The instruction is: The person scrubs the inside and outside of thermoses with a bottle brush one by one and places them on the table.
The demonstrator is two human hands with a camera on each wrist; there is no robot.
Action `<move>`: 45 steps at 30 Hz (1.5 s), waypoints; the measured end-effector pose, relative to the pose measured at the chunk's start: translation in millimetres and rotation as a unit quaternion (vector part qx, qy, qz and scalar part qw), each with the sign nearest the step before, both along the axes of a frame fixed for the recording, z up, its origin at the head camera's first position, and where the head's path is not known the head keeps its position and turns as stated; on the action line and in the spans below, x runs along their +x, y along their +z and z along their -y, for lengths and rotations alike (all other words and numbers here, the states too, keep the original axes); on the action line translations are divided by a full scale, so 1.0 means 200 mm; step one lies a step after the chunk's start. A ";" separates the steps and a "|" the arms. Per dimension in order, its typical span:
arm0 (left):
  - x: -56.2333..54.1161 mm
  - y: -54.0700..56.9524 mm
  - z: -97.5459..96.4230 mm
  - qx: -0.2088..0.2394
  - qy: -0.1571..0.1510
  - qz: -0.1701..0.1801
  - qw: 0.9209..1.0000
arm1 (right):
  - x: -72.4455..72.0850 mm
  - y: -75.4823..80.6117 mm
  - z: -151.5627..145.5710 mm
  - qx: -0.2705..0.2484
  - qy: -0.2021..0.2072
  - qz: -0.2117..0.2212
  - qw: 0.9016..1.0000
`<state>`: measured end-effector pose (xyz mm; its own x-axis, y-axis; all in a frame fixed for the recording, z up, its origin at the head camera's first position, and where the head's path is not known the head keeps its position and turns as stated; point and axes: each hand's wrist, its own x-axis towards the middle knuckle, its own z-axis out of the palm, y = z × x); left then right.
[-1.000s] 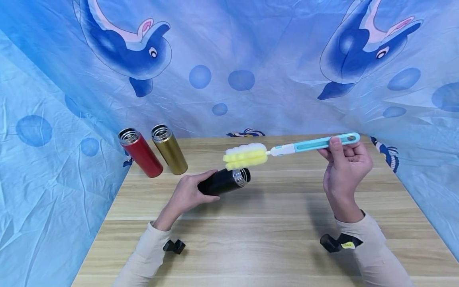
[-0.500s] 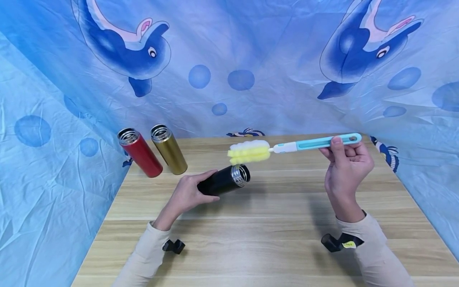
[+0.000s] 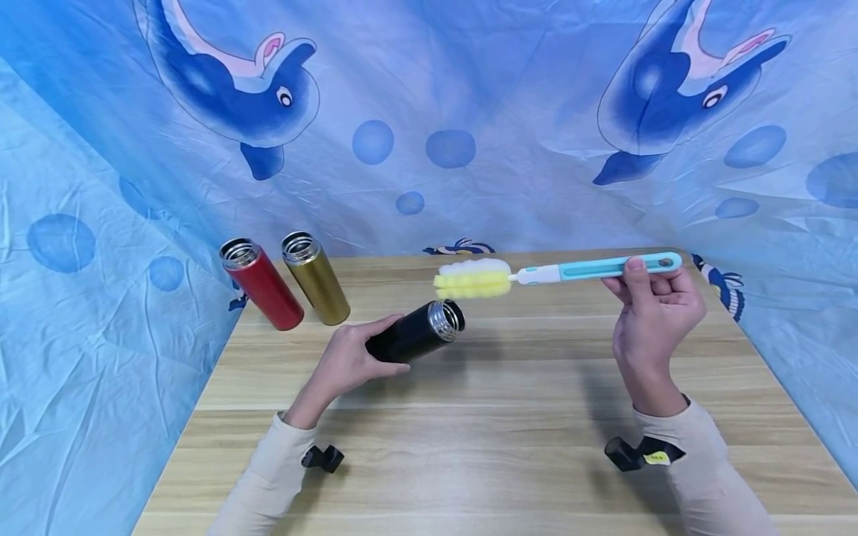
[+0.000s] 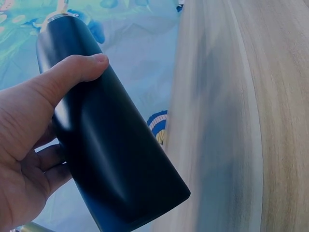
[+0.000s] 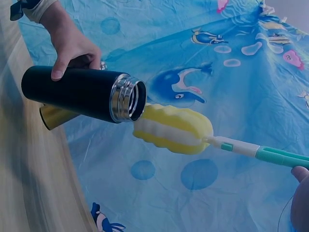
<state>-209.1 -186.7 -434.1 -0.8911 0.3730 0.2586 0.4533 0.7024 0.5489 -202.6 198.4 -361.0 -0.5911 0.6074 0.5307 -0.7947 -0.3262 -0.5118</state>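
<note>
My left hand [image 3: 348, 357] grips a black thermos bottle [image 3: 410, 333] around its body. The bottle is tilted, its open steel mouth [image 5: 129, 99] pointing right and slightly up. In the left wrist view the thumb [image 4: 79, 67] lies across the black side, with the other fingers partly hidden behind it. My right hand [image 3: 653, 327] pinches the turquoise handle of a bottle brush [image 3: 603, 266] near its looped end. The brush lies nearly level in the air, its yellow and white sponge head [image 3: 474, 280] just beyond and above the bottle's mouth, outside it.
A red bottle [image 3: 264, 286] and a gold bottle [image 3: 318, 281], both lidless, stand side by side at the table's back left. The wooden table [image 3: 482, 447] meets a blue cloth backdrop [image 3: 523, 201] with dolphins printed on it.
The brush has shifted right and slightly up, so its sponge head no longer overlaps the black bottle in the head view. The bottle's mouth has risen a little.
</note>
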 end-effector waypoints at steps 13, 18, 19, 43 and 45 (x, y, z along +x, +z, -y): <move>0.00 0.00 0.00 0.002 0.000 0.002 1.000 | 0.01 -0.01 -0.03 0.007 -0.008 -0.004 1.000; 0.00 -0.01 0.00 0.004 -0.003 -0.002 1.000 | 0.01 -0.01 -0.04 0.008 -0.007 -0.007 1.000; 0.00 -0.01 0.00 0.005 -0.004 -0.004 1.000 | 0.01 -0.01 -0.04 0.008 -0.007 -0.009 1.000; -0.02 0.01 0.00 0.014 0.032 -0.012 0.999 | 0.05 -0.04 -0.07 0.000 -0.009 -0.014 1.000; -0.01 0.01 0.00 0.013 0.035 -0.011 0.999 | 0.05 -0.03 -0.07 -0.002 -0.009 -0.018 1.000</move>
<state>-212.1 -186.0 -432.1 -0.9086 0.3033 0.2871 0.4160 0.7175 0.5586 -193.0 211.7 -367.5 -0.5607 0.6194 0.5495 -0.8185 -0.3142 -0.4810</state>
